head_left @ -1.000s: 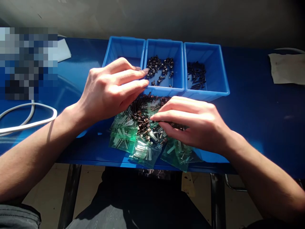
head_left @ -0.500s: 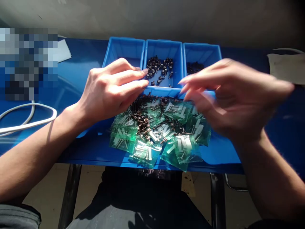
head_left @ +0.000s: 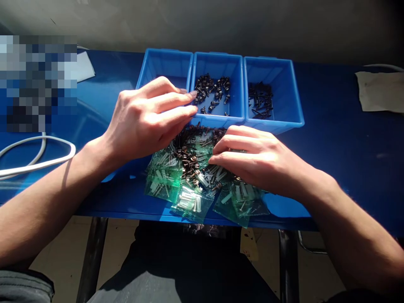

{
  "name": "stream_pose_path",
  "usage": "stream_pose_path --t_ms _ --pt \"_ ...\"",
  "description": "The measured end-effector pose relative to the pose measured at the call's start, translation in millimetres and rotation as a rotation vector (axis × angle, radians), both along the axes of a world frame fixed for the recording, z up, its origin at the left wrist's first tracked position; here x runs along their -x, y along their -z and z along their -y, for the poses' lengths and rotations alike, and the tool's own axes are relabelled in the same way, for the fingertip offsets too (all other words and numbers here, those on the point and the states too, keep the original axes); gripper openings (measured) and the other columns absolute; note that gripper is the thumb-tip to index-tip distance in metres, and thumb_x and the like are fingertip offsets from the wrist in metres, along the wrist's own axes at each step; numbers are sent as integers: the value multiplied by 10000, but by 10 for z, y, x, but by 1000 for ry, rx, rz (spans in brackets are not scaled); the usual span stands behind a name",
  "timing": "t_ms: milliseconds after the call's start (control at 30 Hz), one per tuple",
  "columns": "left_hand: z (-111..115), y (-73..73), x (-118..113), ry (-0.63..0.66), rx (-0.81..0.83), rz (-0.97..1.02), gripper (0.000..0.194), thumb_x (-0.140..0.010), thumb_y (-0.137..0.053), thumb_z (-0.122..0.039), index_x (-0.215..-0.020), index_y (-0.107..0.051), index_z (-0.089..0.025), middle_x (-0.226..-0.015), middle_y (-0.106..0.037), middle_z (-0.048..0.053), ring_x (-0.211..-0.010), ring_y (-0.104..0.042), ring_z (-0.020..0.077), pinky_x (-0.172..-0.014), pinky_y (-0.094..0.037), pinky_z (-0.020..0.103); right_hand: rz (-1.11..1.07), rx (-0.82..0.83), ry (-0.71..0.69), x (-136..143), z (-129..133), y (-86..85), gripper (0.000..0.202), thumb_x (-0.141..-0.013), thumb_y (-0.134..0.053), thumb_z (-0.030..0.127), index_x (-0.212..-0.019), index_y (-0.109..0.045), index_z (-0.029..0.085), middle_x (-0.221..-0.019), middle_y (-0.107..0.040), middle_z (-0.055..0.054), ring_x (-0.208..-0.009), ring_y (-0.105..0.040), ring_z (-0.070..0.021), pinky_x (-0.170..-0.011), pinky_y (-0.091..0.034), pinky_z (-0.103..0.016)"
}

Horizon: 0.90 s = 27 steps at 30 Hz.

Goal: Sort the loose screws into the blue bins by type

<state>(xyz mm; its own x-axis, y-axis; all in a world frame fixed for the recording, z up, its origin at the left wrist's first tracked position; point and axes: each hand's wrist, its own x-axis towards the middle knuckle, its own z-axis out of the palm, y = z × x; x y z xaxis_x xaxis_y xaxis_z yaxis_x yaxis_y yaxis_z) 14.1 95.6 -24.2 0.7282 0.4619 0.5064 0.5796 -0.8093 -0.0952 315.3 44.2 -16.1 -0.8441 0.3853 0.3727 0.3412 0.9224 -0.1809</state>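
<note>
A heap of small dark screws (head_left: 187, 153) lies on several green clear bags (head_left: 164, 176) of pale parts, near the front edge of the blue table (head_left: 347, 147). My left hand (head_left: 148, 118) hovers over the heap's left side with its fingers stretched toward the middle bin (head_left: 217, 59); its palm side is hidden. My right hand (head_left: 255, 160) lies on the heap's right side with its fingertips on the screws. Behind the heap stand three blue bins: the left bin (head_left: 164, 63), the middle one with dark screws (head_left: 211, 90), and the right bin (head_left: 293, 101) with smaller dark screws (head_left: 260, 99).
A white cable (head_left: 38, 162) loops on the table at the left. A white sheet (head_left: 83, 65) lies at the back left beside a blurred-out patch. A pale cloth (head_left: 378, 90) lies at the far right. My lap and the table legs show below the table edge.
My right hand rose from the heap to the right bin, then came back down onto the heap. My left hand stayed where it was.
</note>
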Motion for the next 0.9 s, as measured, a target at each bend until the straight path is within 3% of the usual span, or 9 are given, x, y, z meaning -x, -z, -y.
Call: stream_pose_path --t_ms 200,333,500,633,767,833,900 --pt "-2 13 7 30 -77 -16 246 -1157 -643 -296 -1362 -778 -290 -1414 -810 10 -1232 -800 266 -840 -731 429 -90 8 73 -31 14 0 210 -1136 -607 126 -1180 -765 257 -1141 -806 -79 -984 -687 -222 -828 -614 -402" --pt "-8 21 15 99 -137 17 254 -1137 -668 -249 -1373 -755 -216 -1409 -811 47 -1198 -807 291 -805 -727 438 43 22 61 -66 -17 -8 184 -1142 -605 148 -1180 -770 221 -1134 -786 -89 -995 -673 -233 -843 -613 -417" --pt "-18 41 38 52 -88 -27 274 -1156 -636 -287 -1386 -781 -261 -1434 -798 41 -1257 -785 279 -877 -714 428 71 4 33 -53 -27 18 249 -1155 -536 99 -1139 -775 167 -1069 -775 -83 -928 -638 -207 -820 -589 -393" --pt "-8 36 28 54 15 26 265 -1158 -649 -312 -1376 -789 -254 -1445 -790 56 -1280 -767 297 -934 -706 490 16 -16 45 -36 -11 23 293 -1163 -504 88 -1123 -780 178 -1056 -780 -83 -932 -647 -201 -810 -586 -379" --pt "2 21 16 27 134 81 227 -1152 -688 -333 -1328 -804 -247 -1432 -796 53 -1298 -757 299 -991 -693 527 -25 8 51 -35 10 36 272 -1163 -572 127 -1336 -755 231 -1197 -790 -72 -1025 -681 -195 -859 -601 -362" --pt "0 23 24 33 111 61 236 -1155 -683 -323 -1342 -798 -238 -1441 -792 58 -1303 -753 296 -983 -692 513 -2 3 33 -28 15 58 305 -1148 -633 143 -1434 -719 206 -1302 -778 -104 -1069 -679 -212 -870 -608 -379" --pt "-5 30 35 52 41 26 255 -1157 -671 -303 -1372 -785 -228 -1450 -789 63 -1299 -754 294 -949 -697 491 15 -14 12 -15 15 82 266 -1134 -654 132 -1381 -745 173 -1267 -772 -116 -1031 -659 -215 -828 -589 -374"
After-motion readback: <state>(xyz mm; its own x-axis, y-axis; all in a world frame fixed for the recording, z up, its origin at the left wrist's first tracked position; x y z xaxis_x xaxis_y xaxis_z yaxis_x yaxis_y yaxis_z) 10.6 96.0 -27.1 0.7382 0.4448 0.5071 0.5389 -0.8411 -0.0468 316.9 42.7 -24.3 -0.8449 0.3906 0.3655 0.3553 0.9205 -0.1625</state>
